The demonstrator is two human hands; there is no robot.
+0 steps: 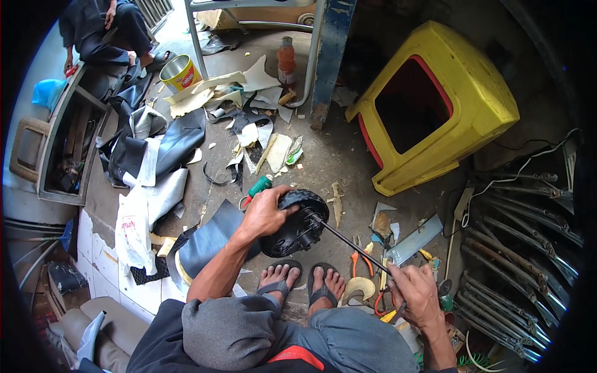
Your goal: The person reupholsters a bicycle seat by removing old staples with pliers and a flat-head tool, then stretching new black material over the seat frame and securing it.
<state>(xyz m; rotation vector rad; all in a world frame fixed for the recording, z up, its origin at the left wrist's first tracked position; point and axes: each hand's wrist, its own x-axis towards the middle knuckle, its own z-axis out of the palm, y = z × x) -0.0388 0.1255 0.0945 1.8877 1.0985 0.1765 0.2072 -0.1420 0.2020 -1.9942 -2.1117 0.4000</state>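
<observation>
My left hand [266, 214] is closed around the upper left rim of a black wheel [283, 244] with a ridged edge and a spoked, hollow side. The wheel is held tilted above the floor, over my feet. In my right hand [418, 295], a long thin dark metal rod [356, 244] slants up and to the left. Its far end meets the hub of the wheel; whether it goes into the hub I cannot tell. Close to my left hand lies a green cylinder [260, 185] with a red part. Orange-handled pliers [362, 260] lie below the rod.
A yellow plastic stool [454, 118] lies on its side at the right, above stacked metal tubes [519, 248]. Scraps of foam [208, 93] and black sheet [180, 140] cover the floor at left. Another person [106, 31] sits far left, beside a tool box [74, 146].
</observation>
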